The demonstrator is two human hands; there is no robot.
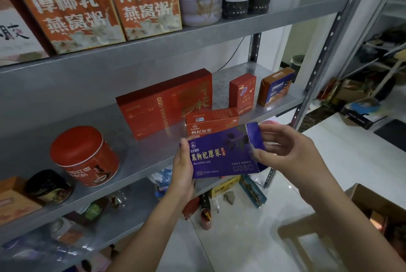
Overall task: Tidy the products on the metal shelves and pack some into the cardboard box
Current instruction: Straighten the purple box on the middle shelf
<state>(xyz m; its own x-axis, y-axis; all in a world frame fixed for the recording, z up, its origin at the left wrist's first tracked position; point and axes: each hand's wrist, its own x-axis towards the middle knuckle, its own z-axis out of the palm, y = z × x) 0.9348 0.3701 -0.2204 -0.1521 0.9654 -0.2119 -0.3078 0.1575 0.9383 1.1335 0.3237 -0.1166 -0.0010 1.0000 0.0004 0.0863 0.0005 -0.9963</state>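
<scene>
"Purple box [222, 155]: where was it?"

"Held up in front of the middle metal shelf [140, 159], over its front edge, printed face toward the camera and slightly tilted."

"And the hands?"

"The left hand [183, 168] gripped its left end, thumb on the front. The right hand [283, 150] grasped the right end, fingers curled about the end flap [256, 134], which stood open. Blur hid the exact fingertip contact."

"What stood nearby?"

"A small red box [211, 121] was just behind it on the shelf, with a large red box [162, 102] behind that and a red tin [84, 155] well to the left. The cardboard box [377, 203] sat low at the right, apart from both hands."
</scene>
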